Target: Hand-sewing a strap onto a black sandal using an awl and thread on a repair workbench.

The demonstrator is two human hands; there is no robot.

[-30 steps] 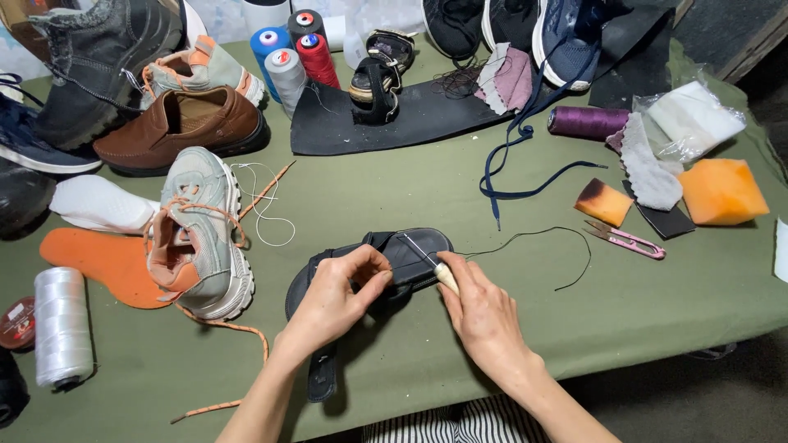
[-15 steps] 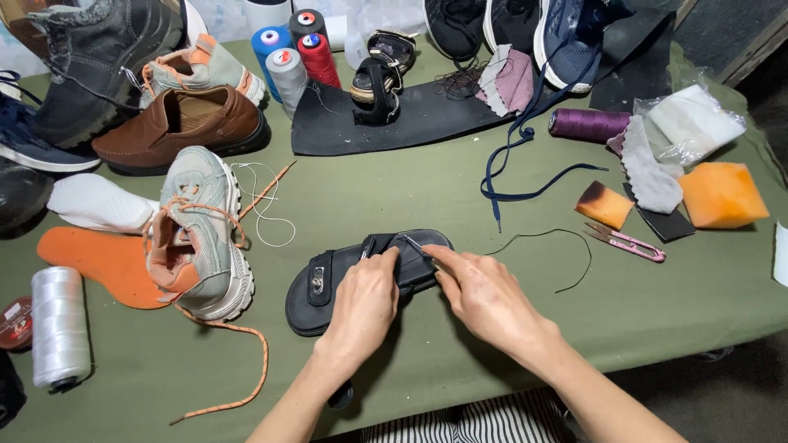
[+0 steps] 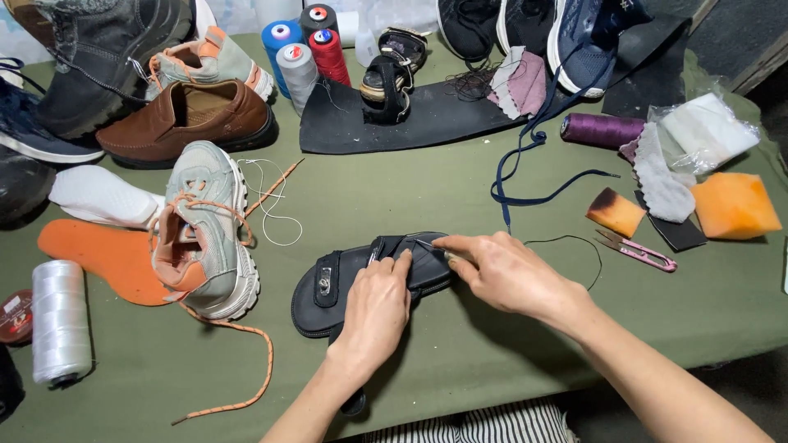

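Head view, looking down on an olive-green bench (image 3: 460, 197). A black sandal (image 3: 345, 283) lies flat near the front edge, just right of a grey-and-orange sneaker (image 3: 205, 230). The left hand (image 3: 376, 308) presses down on the sandal's strap, fingers curled over it and gripping it against the sole. The right hand (image 3: 505, 271) rests on the toe end of the sandal, thumb and forefinger pinched on a thin needle (image 3: 427, 244) that points at the strap; a black thread (image 3: 574, 244) loops away from this hand across the bench toward pink thread snips (image 3: 636, 250).

Left of the sneaker: an orange insole (image 3: 107, 254), a white insole (image 3: 98, 197) and a spool of white cord (image 3: 59, 324). The sneaker's orange lace (image 3: 246, 361) trails toward the front edge.

Back left: a brown loafer (image 3: 193, 119) and a dark boot (image 3: 98, 49). Back centre: cones of thread in blue (image 3: 279, 45), grey (image 3: 297, 70) and red (image 3: 328, 53), standing upright beside a sheet of black sole rubber (image 3: 410, 123) that carries a second black sandal (image 3: 390, 78).

Right side: a purple thread spool (image 3: 603, 130) on its side, a navy lace (image 3: 533, 164), a small orange foam block (image 3: 616, 212) with a charred corner, and a larger orange foam block (image 3: 735, 205), well apart from the hands.
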